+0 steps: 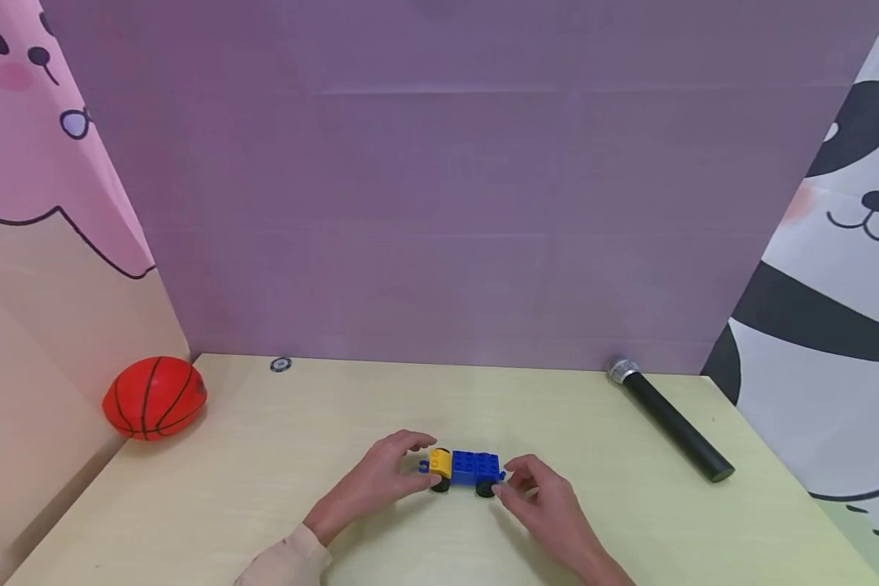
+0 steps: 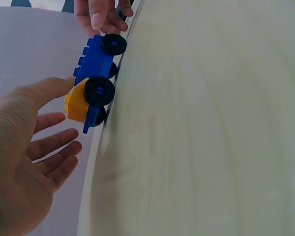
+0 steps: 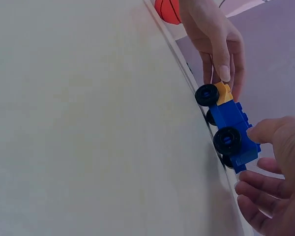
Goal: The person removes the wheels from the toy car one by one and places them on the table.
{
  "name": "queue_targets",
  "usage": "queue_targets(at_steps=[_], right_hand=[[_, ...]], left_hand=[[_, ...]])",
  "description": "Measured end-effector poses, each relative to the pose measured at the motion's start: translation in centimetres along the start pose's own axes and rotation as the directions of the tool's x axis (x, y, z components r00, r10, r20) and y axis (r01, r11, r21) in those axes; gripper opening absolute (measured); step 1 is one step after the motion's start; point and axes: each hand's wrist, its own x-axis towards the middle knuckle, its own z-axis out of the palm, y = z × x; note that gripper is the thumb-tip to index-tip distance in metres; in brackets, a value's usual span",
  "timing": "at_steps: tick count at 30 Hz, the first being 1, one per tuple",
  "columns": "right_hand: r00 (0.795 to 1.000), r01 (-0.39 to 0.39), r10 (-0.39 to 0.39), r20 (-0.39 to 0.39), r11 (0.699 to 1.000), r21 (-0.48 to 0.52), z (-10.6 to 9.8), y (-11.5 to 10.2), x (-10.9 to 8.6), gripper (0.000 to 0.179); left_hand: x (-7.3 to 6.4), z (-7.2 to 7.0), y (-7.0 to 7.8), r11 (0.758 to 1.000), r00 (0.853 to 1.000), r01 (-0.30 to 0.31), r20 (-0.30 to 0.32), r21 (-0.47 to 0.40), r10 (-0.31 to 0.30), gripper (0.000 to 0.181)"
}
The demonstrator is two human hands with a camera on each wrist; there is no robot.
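A small toy truck of building bricks stands on its black wheels, with a yellow cab at the left and a blue studded body. My left hand is around the cab end, its thumb at the front wheel and its fingers spread apart. In the left wrist view that thumb tip overlaps the yellow cab; whether it touches, I cannot tell. At the blue rear end is my right hand, fingers loosely bent, thumb close to the rear wheel. The right wrist view has its thumb tip against or just before the blue body.
On the pale table, a red ball with black lines sits at the far left. A small round disc lies near the back edge. At the right lies a black microphone. A purple backdrop rises behind.
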Motion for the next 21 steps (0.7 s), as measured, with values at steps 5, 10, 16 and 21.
queue_targets(at_steps=[5, 10, 16, 21], right_hand=[[1.000, 0.021, -0.021, -0.005, 1.000, 0.016, 0.1, 0.7, 0.9, 0.029], [0.993, 0.121, -0.121, 0.009, 0.992, 0.023, 0.5, 1.7, 1.6, 0.037], [0.980, 0.193, -0.194, 0.050, 0.981, 0.027, 0.6, 2.2, 2.0, 0.039], [0.976, 0.197, -0.200, 0.082, 0.980, 0.036, 0.5, 2.2, 2.2, 0.039]], left_hand=[[0.4, -0.1, -0.6, 0.999, 1.000, -0.002, 0.009, -0.042, 0.002, 0.051], [0.4, -0.2, -1.4, 0.994, 1.000, -0.015, 0.009, -0.105, 0.016, 0.046], [0.5, -0.1, -1.8, 0.993, 0.999, -0.033, -0.008, -0.113, 0.033, 0.037], [0.6, 0.1, -1.8, 0.993, 0.999, -0.043, 0.005, -0.114, 0.044, 0.040]])
